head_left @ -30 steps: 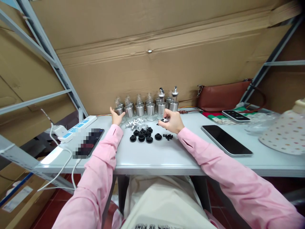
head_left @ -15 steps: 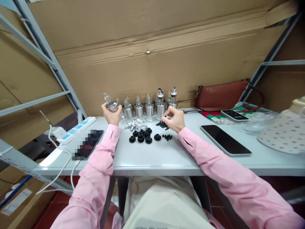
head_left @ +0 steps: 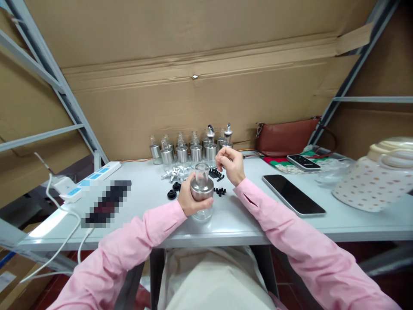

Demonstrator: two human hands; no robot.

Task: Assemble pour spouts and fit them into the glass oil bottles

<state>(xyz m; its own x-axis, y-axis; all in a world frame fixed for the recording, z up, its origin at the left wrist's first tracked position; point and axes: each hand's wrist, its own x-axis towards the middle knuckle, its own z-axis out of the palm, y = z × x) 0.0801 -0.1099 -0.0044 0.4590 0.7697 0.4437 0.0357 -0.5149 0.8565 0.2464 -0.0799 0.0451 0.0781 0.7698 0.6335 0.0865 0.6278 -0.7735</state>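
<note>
My left hand is wrapped round a glass bottle with a steel collar, held upright just above the grey table near its front edge. My right hand hovers behind it, fingers pinched on a small part I cannot make out. Several like bottles stand in a row at the back; two of them carry pour spouts. Loose silver caps, black rubber stoppers and small black bits lie between the row and my hands.
A phone lies right of my hands, with another phone and a brown bag behind it. A dotted cream pot sits far right. A power strip and a blurred device lie left.
My left hand took a bottle from the left end of the row, lifted it and brought it toward me to the table's front. My right hand stayed near the small parts.
</note>
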